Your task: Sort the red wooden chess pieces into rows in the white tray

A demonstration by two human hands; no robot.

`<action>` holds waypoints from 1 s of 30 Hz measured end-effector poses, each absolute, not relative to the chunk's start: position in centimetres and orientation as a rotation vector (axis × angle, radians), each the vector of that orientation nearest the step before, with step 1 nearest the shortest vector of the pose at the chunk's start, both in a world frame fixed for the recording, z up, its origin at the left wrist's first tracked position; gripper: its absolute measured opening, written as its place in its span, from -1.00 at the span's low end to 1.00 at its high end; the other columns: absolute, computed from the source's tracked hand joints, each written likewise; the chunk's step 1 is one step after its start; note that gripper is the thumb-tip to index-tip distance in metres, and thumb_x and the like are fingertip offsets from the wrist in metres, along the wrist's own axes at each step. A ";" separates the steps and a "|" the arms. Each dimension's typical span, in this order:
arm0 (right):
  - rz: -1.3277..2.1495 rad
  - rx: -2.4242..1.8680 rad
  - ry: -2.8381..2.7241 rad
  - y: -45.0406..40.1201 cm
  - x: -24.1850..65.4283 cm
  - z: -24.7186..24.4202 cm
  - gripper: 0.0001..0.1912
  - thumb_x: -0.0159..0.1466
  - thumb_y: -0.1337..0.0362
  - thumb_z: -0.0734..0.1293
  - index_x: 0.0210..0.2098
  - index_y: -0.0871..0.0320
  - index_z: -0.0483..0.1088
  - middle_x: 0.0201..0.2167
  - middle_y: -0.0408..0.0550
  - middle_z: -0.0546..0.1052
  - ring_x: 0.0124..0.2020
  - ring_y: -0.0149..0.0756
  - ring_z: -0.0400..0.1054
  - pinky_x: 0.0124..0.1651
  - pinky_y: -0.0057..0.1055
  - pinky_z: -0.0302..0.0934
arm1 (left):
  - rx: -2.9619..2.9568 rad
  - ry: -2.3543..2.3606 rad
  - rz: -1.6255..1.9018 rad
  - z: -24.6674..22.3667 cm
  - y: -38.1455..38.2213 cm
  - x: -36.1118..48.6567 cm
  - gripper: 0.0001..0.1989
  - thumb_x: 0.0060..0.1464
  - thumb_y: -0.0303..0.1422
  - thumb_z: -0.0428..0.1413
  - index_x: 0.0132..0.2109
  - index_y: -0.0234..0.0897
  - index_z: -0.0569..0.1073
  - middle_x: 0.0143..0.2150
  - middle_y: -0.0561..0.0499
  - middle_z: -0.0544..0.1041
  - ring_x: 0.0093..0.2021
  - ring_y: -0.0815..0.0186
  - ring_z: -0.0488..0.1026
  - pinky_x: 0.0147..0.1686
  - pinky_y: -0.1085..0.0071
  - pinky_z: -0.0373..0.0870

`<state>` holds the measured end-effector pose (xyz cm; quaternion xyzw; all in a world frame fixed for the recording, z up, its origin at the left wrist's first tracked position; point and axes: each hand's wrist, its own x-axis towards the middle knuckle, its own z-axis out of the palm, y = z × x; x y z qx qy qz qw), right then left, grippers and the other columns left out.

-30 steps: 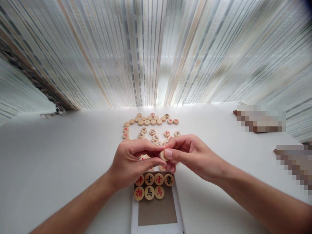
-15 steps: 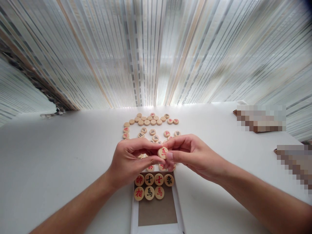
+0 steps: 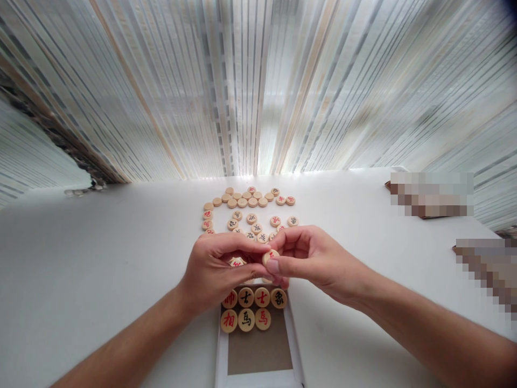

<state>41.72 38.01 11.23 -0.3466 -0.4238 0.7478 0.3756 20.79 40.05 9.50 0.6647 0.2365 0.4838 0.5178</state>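
Observation:
A round wooden Chinese chess piece (image 3: 267, 259) with a red character is pinched in my right hand (image 3: 313, 261), the thumb covering part of its face. My left hand (image 3: 220, 261) closes on the same piece from the left, index fingertip and thumb at its edge. Just below both hands lies a shallow white box (image 3: 297, 345) with a brown bottom. Two rows of chess pieces lie face up at its far end, among them a black horse piece (image 3: 246, 320) and a red horse piece (image 3: 263, 319). Another red-lettered piece (image 3: 237, 262) shows through the gap of my left hand.
Many loose chess pieces (image 3: 252, 202) are spread on the white table (image 3: 121, 258) beyond my hands, some face down. Two brown objects, partly blurred out, lie at the right, one farther back (image 3: 407, 202). A striped curtain (image 3: 258, 108) hangs behind the table.
The held piece has turned in my fingers, and my right thumb now hides more of its red character. Both hands stay nearly in place above the box's far end.

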 end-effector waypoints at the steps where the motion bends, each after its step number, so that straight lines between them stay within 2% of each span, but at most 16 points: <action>1: 1.917 -0.885 -1.086 38.0 41.7 11.2 -0.71 0.07 0.32 0.71 -0.30 0.24 0.61 -0.45 -0.07 0.67 -0.44 -0.42 0.50 -0.34 -0.53 0.40 | 1.605 0.573 1.165 9.5 40.1 20.8 -0.74 -0.02 -0.51 0.51 -0.14 -0.28 0.75 -0.31 -0.04 0.78 -0.36 0.27 0.75 -0.28 0.53 0.70; 7: 1.942 -0.853 -1.088 38.1 42.0 11.1 -0.74 0.09 0.36 0.69 -0.27 0.22 0.64 -0.43 -0.09 0.67 -0.42 -0.43 0.51 -0.31 -0.55 0.39 | 1.649 0.599 1.193 9.6 40.1 20.9 -0.70 -0.10 -0.50 0.55 -0.16 -0.28 0.76 -0.34 -0.02 0.78 -0.38 0.32 0.73 -0.30 0.57 0.67; 17: 1.939 -0.879 -1.082 38.0 41.9 11.3 -0.74 0.06 0.40 0.69 -0.30 0.21 0.62 -0.45 -0.12 0.65 -0.44 -0.44 0.50 -0.34 -0.57 0.39 | 1.640 0.560 1.173 9.7 40.1 20.8 -0.71 -0.04 -0.56 0.51 -0.13 -0.29 0.75 -0.30 -0.03 0.79 -0.34 0.29 0.75 -0.27 0.55 0.69; 23: 1.951 -0.904 -1.063 38.1 41.8 11.6 -0.70 0.00 0.41 0.69 -0.32 0.22 0.61 -0.50 -0.12 0.65 -0.47 -0.43 0.51 -0.34 -0.57 0.39 | 1.667 0.613 1.185 9.7 40.1 20.7 -0.66 -0.14 -0.55 0.55 -0.16 -0.28 0.76 -0.34 -0.01 0.77 -0.38 0.33 0.71 -0.28 0.57 0.66; 30: 1.955 -0.923 -1.067 38.0 42.0 11.6 -0.68 0.00 0.40 0.69 -0.29 0.23 0.59 -0.48 -0.11 0.65 -0.45 -0.43 0.51 -0.32 -0.56 0.39 | 1.652 0.620 1.189 9.7 40.1 20.7 -0.67 -0.15 -0.54 0.56 -0.18 -0.28 0.76 -0.36 0.00 0.77 -0.39 0.35 0.69 -0.30 0.58 0.66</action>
